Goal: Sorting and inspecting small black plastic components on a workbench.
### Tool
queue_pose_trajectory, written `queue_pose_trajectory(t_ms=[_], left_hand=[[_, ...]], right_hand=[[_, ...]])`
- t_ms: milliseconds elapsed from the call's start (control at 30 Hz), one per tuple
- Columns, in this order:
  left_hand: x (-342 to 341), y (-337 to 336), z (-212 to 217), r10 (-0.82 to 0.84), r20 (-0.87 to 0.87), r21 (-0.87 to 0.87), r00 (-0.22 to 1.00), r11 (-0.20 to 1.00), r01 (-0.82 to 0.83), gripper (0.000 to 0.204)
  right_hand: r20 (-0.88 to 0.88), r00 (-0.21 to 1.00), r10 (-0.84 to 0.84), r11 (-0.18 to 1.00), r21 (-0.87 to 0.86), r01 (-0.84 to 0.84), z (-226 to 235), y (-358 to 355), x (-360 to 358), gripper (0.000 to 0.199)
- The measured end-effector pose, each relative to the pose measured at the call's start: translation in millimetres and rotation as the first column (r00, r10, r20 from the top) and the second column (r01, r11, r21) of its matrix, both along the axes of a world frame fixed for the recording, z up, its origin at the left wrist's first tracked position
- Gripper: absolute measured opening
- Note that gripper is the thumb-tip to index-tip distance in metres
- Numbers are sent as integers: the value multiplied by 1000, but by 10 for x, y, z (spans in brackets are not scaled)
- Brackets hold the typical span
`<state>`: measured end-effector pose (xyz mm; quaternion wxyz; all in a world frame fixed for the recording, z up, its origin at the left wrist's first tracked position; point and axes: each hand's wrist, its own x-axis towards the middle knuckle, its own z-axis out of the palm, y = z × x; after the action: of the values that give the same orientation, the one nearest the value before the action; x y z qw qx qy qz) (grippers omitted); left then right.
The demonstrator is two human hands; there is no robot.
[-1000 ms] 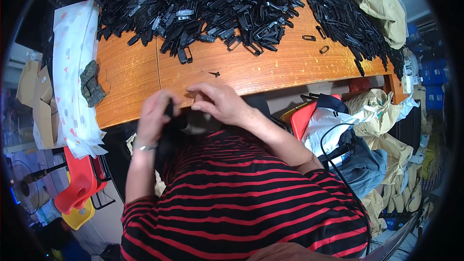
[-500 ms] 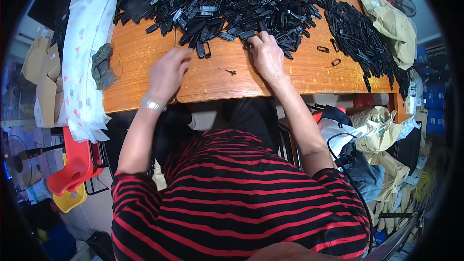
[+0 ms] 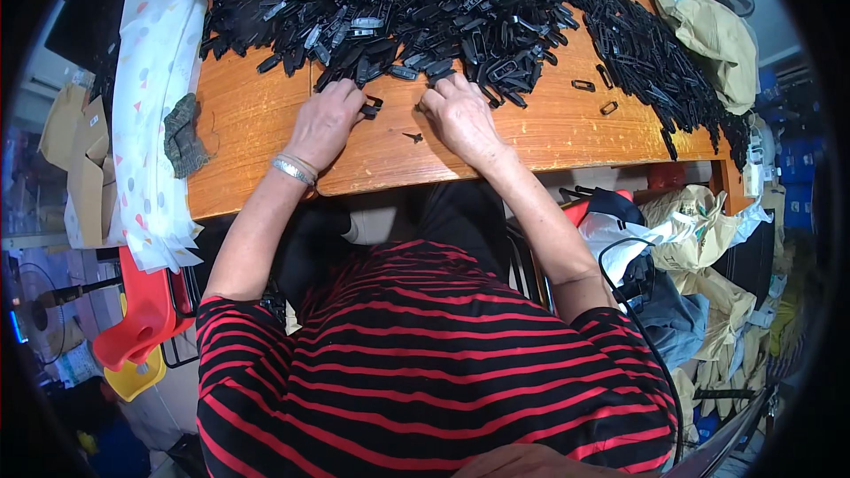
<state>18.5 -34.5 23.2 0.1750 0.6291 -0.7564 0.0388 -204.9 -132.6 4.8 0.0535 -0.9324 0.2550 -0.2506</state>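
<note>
A large heap of small black plastic pieces (image 3: 398, 9) covers the far part of the wooden table (image 3: 257, 142). In front of the heap, the curled fingers of my left hand (image 3: 326, 122) grip a black oblong plastic frame (image 3: 372, 107) at the tabletop. My right hand (image 3: 460, 117) is at the heap's near edge, fingers bent and drawn together; whatever is under the fingertips is hidden. Between the hands, nearer to me, lies a tiny dark piece (image 3: 413, 137).
Slim black parts (image 3: 655, 62) form a second pile at the right, with a few loose black frames (image 3: 583, 85) beside it. A dark knitted cloth (image 3: 182, 137) and a patterned white sheet (image 3: 155, 124) lie at the left. A brown bag (image 3: 708, 35) stands far right.
My left hand has reached forward and to the right, closing on the black frame. My right hand has shifted left along the heap's near edge. The view has moved slightly.
</note>
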Motion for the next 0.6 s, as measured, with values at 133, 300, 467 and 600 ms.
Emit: queue_pose_trajectory(t_ms=[133, 300, 467, 600], left_hand=[[-74, 124, 10, 33, -133, 64, 991, 998, -25, 8], [-143, 148, 30, 97, -197, 171, 976, 983, -63, 9], [-190, 199, 26, 148, -249, 116, 957, 986, -122, 11], [-279, 293, 69, 128, -251, 5, 959, 991, -131, 17]], right_hand=[[82, 995, 55, 966, 249, -74, 135, 35, -24, 8], [88, 995, 38, 892, 447, -74, 70, 18, 31, 9], [90, 993, -79, 982, 176, 62, -36, 74, 5, 8], [106, 982, -154, 979, 149, 137, 37, 138, -56, 10]])
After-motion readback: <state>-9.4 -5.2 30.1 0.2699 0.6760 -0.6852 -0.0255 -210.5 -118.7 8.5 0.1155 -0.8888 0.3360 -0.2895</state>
